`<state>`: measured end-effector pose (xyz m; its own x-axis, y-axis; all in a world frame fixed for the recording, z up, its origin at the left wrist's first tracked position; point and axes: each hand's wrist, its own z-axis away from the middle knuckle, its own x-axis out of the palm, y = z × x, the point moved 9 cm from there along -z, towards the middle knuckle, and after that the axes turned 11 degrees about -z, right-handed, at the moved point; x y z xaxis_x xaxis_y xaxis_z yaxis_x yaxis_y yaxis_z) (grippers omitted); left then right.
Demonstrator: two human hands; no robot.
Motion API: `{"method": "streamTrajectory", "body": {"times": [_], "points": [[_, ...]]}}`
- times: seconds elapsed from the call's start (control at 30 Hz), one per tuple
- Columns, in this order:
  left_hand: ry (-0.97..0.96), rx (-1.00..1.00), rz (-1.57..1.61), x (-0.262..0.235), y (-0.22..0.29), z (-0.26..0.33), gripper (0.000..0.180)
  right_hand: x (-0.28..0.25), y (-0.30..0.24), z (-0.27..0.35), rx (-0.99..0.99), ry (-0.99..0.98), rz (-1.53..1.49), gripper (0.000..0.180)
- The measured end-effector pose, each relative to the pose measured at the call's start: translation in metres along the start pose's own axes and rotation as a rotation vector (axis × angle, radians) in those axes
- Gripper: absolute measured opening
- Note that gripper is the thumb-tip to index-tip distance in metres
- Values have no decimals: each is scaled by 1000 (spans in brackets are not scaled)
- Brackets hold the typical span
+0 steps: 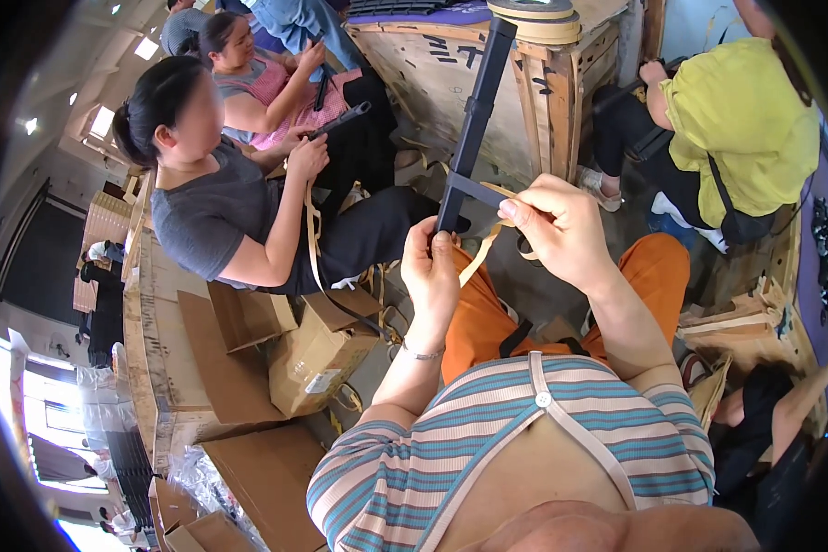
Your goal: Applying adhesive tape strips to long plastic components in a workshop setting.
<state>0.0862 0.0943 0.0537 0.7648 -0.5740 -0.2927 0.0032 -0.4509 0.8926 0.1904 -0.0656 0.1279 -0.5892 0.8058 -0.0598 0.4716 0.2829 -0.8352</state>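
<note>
My left hand (432, 276) is closed around the lower end of a long, dark, narrow bar (480, 106), which slants up and away from me. A dark strip of tape (477, 189) crosses the bar a little above my left fingers and stretches to my right hand (561, 230). There my thumb and fingers pinch the tape's end. A loose yellowish strip, seemingly the tape's backing (477, 261), dangles between my hands. The far side of the bar is hidden.
Tape rolls (545, 26) are stacked on a wooden crate (414, 74) ahead. To my left, a person in a grey shirt (216, 198) holds a dark bar, with another person beyond. Cardboard boxes (317, 359) stand at my left. A person in yellow (745, 129) sits at right.
</note>
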Motion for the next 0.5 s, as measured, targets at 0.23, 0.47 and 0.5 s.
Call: {"method": "streamTrajectory", "body": {"times": [0.23, 0.47, 0.5], "points": [[56, 102, -159, -10, 2, -2, 15, 4, 6, 0, 22, -8, 28, 14], [-333, -323, 467, 6, -10, 2, 16, 6, 16, -3, 80, -12, -47, 15], [-389, -376, 535, 11, -8, 4, 16, 7, 19, -3, 100, -21, -68, 15]]}}
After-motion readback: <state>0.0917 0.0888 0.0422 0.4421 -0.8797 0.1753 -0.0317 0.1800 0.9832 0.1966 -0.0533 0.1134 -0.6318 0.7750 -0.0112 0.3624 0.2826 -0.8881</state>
